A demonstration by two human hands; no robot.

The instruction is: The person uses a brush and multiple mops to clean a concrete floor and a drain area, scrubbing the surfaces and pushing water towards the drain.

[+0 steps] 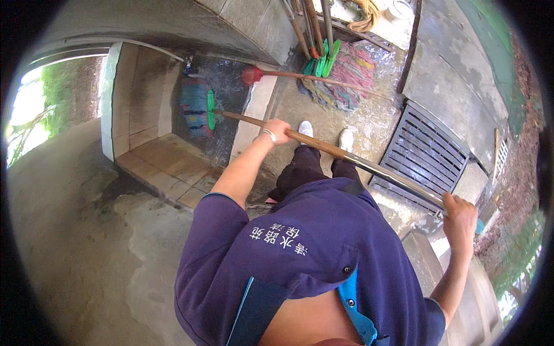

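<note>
My left hand [278, 131], with a pale band at its wrist, grips the middle of a long mop pole [333, 149]. My right hand [461, 214] is closed around the pole's upper end, out to the right. The pole slants down to the left, part wood-coloured and part shiny metal. At its lower end a green plastic mop clamp [210, 110] holds a blue and pink striped cloth mop head [194, 108]. That mop head rests on the dark wet floor of a tiled basin [164, 151]. Its edges are somewhat blurred.
A red rubber plunger [252, 76] lies with its handle across the wet concrete. Beyond my shoes stand several mops with green clamps [324, 58] and a pink mop head [355, 69]. A slotted drain grate [420, 151] is at right. A yellowish cloth [365, 15] lies at the top.
</note>
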